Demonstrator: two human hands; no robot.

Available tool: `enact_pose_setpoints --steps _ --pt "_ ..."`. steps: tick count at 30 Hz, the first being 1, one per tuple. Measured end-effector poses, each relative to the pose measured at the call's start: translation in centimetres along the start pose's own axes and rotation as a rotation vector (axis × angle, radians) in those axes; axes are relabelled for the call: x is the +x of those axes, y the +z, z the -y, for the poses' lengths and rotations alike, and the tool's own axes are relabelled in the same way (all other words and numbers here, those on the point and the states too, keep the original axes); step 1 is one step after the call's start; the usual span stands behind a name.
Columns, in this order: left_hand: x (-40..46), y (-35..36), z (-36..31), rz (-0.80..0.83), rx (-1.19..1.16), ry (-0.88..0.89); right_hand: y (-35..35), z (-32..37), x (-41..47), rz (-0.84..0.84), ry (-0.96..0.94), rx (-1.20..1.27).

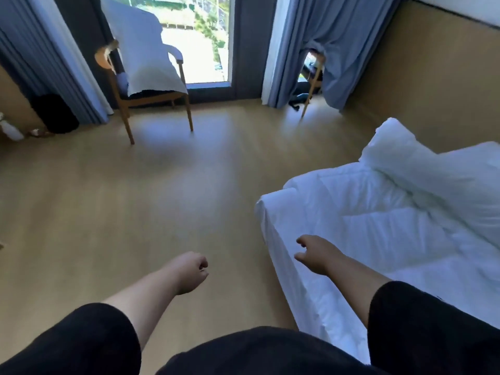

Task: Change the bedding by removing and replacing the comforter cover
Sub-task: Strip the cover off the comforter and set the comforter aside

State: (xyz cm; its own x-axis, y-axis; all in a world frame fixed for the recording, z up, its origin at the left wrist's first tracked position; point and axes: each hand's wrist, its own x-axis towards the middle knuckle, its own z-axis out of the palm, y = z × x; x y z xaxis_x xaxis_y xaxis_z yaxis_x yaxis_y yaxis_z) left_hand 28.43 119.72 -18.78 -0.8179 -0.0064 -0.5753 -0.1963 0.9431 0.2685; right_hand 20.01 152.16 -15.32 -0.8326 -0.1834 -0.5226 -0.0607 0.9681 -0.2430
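A white comforter (384, 212) lies rumpled on the bed (286, 266) at the right, bunched into a high fold (433, 169) near the far end. My left hand (189, 272) hovers over the bare floor beside the bed, fingers curled into a loose fist with nothing in it. My right hand (316, 253) hangs above the bed's near corner, fingers loosely curled and holding nothing. A white cloth (146, 50) is draped over the back and seat of a wooden armchair (151, 98) by the window.
Light wooden floor (108, 212) stretches between me and the window (200, 36). Grey-blue curtains (324, 36) hang at both sides; a second chair (313, 77) stands partly behind the right one. A dark bin (54, 112) sits at the far left.
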Motion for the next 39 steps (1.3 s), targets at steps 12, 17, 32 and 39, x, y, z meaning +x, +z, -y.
enact_pose_setpoints --steps 12,17,32,39 --pt "24.9 -7.1 -7.4 0.197 0.212 0.223 0.0 -8.5 18.7 0.070 0.335 0.177" --pt "35.5 -9.6 -10.5 0.263 0.280 0.162 -2.3 -12.2 30.7 0.065 0.518 0.147" --pt "60.4 -4.6 -27.5 0.352 0.402 0.544 2.8 -18.8 45.7 0.059 0.653 0.126" --pt "69.2 0.6 -30.8 0.105 0.415 0.755 5.2 -18.7 45.6 -0.067 0.634 0.215"
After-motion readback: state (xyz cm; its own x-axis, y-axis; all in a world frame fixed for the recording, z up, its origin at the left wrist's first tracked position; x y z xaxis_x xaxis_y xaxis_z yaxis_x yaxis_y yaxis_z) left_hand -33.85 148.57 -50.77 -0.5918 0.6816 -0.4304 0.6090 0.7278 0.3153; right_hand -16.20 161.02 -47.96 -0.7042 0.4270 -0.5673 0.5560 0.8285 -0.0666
